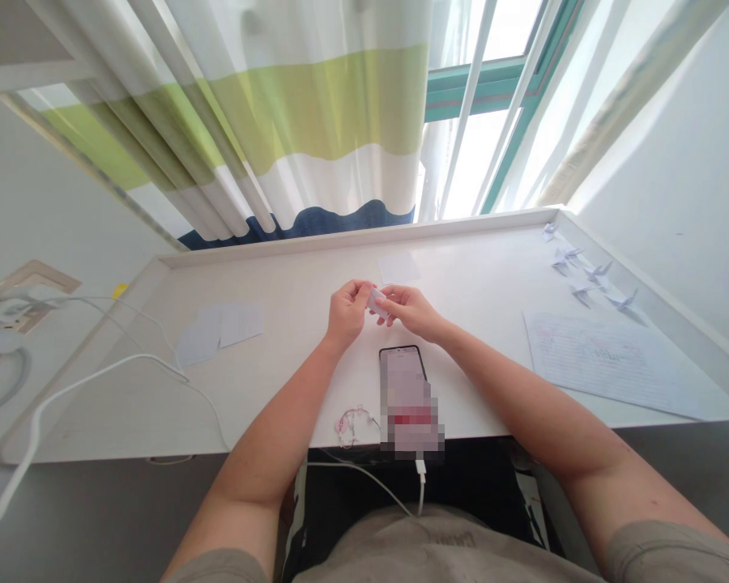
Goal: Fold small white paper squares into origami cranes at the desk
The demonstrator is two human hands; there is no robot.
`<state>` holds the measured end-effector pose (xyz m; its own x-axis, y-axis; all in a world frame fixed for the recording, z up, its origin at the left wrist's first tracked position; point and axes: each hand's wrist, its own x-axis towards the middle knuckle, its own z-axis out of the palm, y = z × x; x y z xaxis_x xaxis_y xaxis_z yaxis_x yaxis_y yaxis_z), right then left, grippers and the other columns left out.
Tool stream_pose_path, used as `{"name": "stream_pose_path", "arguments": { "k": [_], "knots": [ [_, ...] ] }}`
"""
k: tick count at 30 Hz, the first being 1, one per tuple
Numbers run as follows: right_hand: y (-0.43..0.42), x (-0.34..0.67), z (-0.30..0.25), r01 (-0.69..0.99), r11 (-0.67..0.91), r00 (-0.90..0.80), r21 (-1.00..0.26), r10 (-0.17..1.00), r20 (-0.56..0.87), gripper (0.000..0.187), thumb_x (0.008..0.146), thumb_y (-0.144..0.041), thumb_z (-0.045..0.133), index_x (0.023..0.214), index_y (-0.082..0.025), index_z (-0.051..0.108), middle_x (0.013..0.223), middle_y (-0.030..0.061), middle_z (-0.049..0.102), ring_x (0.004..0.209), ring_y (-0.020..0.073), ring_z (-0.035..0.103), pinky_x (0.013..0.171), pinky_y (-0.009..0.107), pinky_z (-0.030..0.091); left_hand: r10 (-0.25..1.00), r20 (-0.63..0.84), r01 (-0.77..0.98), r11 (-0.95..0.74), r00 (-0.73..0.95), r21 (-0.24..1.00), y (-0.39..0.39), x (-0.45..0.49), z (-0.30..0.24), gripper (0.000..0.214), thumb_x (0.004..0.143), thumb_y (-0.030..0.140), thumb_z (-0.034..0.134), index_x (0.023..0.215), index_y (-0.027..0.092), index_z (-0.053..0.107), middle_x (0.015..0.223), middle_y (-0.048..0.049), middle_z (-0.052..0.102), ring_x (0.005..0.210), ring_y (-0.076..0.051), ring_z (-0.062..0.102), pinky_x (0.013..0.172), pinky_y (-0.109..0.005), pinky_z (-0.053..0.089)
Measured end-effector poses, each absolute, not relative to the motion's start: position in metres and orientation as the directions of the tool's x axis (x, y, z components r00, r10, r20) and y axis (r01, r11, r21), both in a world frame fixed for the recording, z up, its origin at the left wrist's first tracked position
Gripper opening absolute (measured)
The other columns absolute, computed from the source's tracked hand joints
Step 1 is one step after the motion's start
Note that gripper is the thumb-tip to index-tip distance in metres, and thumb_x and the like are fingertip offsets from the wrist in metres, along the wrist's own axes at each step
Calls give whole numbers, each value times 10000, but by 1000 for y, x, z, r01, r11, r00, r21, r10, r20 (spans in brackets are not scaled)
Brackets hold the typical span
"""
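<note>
- White tabletop (292,380): small folded pale paper cranes (586,275) far right, finished.
- Centre: left hand (346,312) and right hand (414,312) both pinch small pale paper piece (377,301), seemingly part-folded.
- Flat pale paper squares (219,332) lie unfolded.

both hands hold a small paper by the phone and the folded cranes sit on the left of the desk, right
No: the head view shows the folded cranes on the right of the desk, not the left. Left hand and right hand do hold a small paper by the phone.
</note>
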<state>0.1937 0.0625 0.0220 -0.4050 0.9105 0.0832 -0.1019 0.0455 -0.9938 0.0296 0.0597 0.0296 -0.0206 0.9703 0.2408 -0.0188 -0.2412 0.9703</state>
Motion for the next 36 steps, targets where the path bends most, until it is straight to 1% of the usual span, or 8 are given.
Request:
{"name": "stream_pose_path", "arguments": {
  "k": [5, 13, 17, 20, 25, 29, 32, 36],
  "knots": [
    [59, 190, 25, -101, 93, -468, -991, 874, 130, 498, 876, -663, 751, 829, -170, 690, 792, 55, 763, 655, 140, 699, 634, 290, 578, 969, 239, 17, -238, -55, 971, 56, 34, 29, 414, 899, 593, 739, 814, 199, 643, 657, 9, 641, 465, -101, 530, 429, -242, 404],
    [60, 195, 27, -83, 48, -508, -995, 858, 84, 515, 858, -679, 765, 828, -174, 672, 755, 53, 762, 609, 148, 706, 616, 303, 581, 955, 280, 94, -271, -97, 958, 55, 34, 31, 352, 958, 499, 691, 773, 211, 608, 620, 24, 600, 473, -105, 529, 469, -255, 393],
    [60, 193, 25, -128, 27, -508, -991, 857, 89, 535, 862, -719, 738, 849, -193, 642, 746, 31, 748, 586, 147, 700, 614, 305, 592, 953, 292, 55, -288, -85, 956, 57, 33, 28, 385, 947, 543, 694, 777, 214, 589, 639, 23, 602, 479, -101, 517, 476, -257, 390],
    [61, 192, 22, -147, 19, -490, -989, 867, 89, 540, 872, -731, 720, 858, -202, 610, 788, 32, 745, 599, 148, 700, 625, 315, 597, 969, 246, 13, -246, -36, 969, 61, 32, 24, 435, 919, 608, 705, 781, 216, 575, 595, 34, 578, 467, -103, 491, 477, -260, 377],
    [62, 193, 19, -84, 84, -426, -993, 898, 111, 553, 893, -754, 671, 817, -216, 564, 662, -20, 662, 517, 121, 623, 549, 281, 525, 971, 236, 30, -237, 51, 971, 61, 31, 24, 490, 899, 663, 702, 745, 205, 622, 568, 32, 548, 525, -113, 486, 542, -263, 410],
    [62, 190, 18, -39, 139, -422, -990, 895, 142, 546, 907, -750, 651, 815, -221, 558, 615, -31, 641, 482, 116, 593, 517, 269, 493, 959, 281, 97, -278, -19, 956, 59, 31, 25, 497, 950, 614, 661, 669, 212, 580, 550, 34, 497, 524, -118, 450, 544, -270, 389],
    [62, 187, 17, -42, 122, -395, -992, 910, 128, 585, 863, -786, 674, 813, -212, 575, 629, -18, 657, 467, 110, 588, 476, 257, 468, 952, 298, 155, -285, -65, 946, 60, 31, 23, 489, 964, 602, 647, 674, 217, 570, 550, 34, 496, 520, -125, 447, 534, -275, 373],
    [62, 186, 16, -84, 78, -378, -993, 920, 104, 607, 809, -797, 726, 864, -204, 611, 692, 5, 702, 520, 128, 647, 510, 264, 528, 947, 307, 191, -286, -91, 939, 61, 31, 21, 492, 957, 646, 640, 716, 220, 595, 557, 33, 529, 507, -128, 472, 514, -278, 374]
  ]
}}
